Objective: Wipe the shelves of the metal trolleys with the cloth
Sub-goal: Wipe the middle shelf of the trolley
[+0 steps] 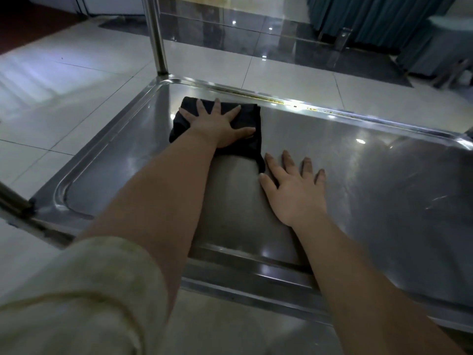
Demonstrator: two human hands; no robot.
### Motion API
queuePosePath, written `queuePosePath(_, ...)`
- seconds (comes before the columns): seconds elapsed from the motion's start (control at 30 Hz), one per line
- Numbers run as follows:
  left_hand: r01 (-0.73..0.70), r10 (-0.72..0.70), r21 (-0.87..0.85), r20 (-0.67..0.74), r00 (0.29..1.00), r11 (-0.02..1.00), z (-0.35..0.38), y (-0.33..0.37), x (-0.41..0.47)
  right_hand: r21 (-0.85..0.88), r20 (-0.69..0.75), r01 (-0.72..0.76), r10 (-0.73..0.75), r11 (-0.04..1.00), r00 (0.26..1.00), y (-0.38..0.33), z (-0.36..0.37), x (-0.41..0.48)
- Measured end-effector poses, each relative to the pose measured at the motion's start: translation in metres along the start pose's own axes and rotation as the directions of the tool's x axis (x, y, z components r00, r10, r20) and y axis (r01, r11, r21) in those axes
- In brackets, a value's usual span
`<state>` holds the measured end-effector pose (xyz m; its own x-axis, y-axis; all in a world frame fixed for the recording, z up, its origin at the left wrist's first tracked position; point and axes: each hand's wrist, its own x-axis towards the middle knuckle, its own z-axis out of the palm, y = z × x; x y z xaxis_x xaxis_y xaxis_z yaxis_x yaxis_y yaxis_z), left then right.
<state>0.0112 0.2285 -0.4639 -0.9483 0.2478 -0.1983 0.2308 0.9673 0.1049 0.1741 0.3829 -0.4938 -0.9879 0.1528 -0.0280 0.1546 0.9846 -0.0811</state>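
Left hand: my left hand (217, 126) lies flat with fingers spread wide, palm pressing down on the black cloth (247, 116); nothing is curled round it.
Right hand: my right hand (294, 193) rests flat on the bare metal with straight fingers, holding nothing.
Cloth: folded, in the far-left part of the trolley shelf (358, 175), close to the far rim; its near corner trails down just beside my right thumb, and I cannot tell whether they touch.
Shelf: shiny steel tray with a raised rim; yellowish specks (271, 99) sit along the far edge.
Post: an upright metal tube (156, 34) rises from the far-left corner.
Sleeve: a pale rolled sleeve (76, 290) covers my left upper arm.
Floor: light glossy tiles (51, 98) around the trolley.
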Motion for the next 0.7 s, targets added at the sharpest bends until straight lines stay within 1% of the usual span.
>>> queuePosePath(0.1, -0.005, 0.005, -0.005, -0.024, 1.0, 1.0, 0.0, 0.0, 0.004, 0.01, -0.008, -0.014, 0.014, 1.0, 1.0, -0.001, 0.0, 0.001)
queuePosePath(0.2, -0.049, 0.049, 0.034, 0.002, 0.999, 0.998, 0.003, -0.008, -0.02, 0.025, 0.0, -0.011, 0.011, 1.0, 1.0, -0.001, -0.002, 0.0)
queuePosePath(0.3, -0.108, 0.104, 0.068, 0.051, 0.993, 0.992, 0.013, -0.026, -0.068, 0.031, 0.019, -0.006, 0.005, 1.0, 1.0, -0.001, -0.005, 0.0)
queuePosePath(0.4, -0.17, 0.163, 0.066, 0.097, 0.982, 0.983, 0.026, -0.058, -0.133, 0.029, 0.029, -0.009, 0.008, 1.0, 1.0, -0.001, -0.008, -0.002)
queuePosePath(0.47, -0.173, 0.166, 0.059, 0.12, 0.979, 0.983, 0.031, -0.078, -0.17, 0.03, 0.048, -0.01, 0.009, 1.0, 0.999, -0.002, -0.01, -0.001)
queuePosePath(0.53, -0.148, 0.141, 0.068, 0.105, 0.984, 0.987, 0.037, -0.088, -0.19, 0.017, 0.088, -0.019, 0.017, 1.0, 0.996, -0.004, -0.012, -0.002)
queuePosePath(0.63, -0.131, 0.128, 0.063, 0.048, 0.991, 0.989, 0.041, -0.087, -0.193, 0.0, 0.153, -0.068, 0.067, 0.998, 0.986, -0.01, -0.018, -0.002)
queuePosePath(0.7, -0.136, 0.135, 0.05, 0.029, 0.99, 0.989, 0.042, -0.086, -0.191, 0.03, 0.135, -0.075, 0.07, 0.997, 0.988, -0.024, -0.023, -0.001)
